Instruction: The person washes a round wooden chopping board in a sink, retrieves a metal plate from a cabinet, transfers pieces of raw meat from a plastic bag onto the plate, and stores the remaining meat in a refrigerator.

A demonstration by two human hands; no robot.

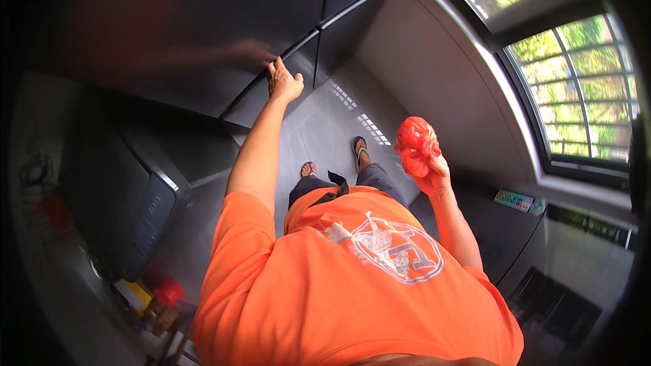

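Observation:
My left hand [284, 80] is on the edge of a dark, glossy refrigerator door [203, 20], at the gap between the upper and lower doors, with its fingertips hooked at the edge and the thumb apart. The refrigerator's doors look closed, and a reflection of the arm shows on the upper one. My right hand [437, 175] is raised out to the right and grips a knotted red plastic bag [416, 145] near its tied end. The bag is bunched and rounded; its contents are hidden.
Grey floor tiles [330, 117] lie under my sandalled feet. On the right are a barred window [580, 86] and a dark cabinet [473, 218] with a small colourful box [513, 200] on top. A dark appliance with a control panel [155, 213] stands at left, near a red container [169, 291].

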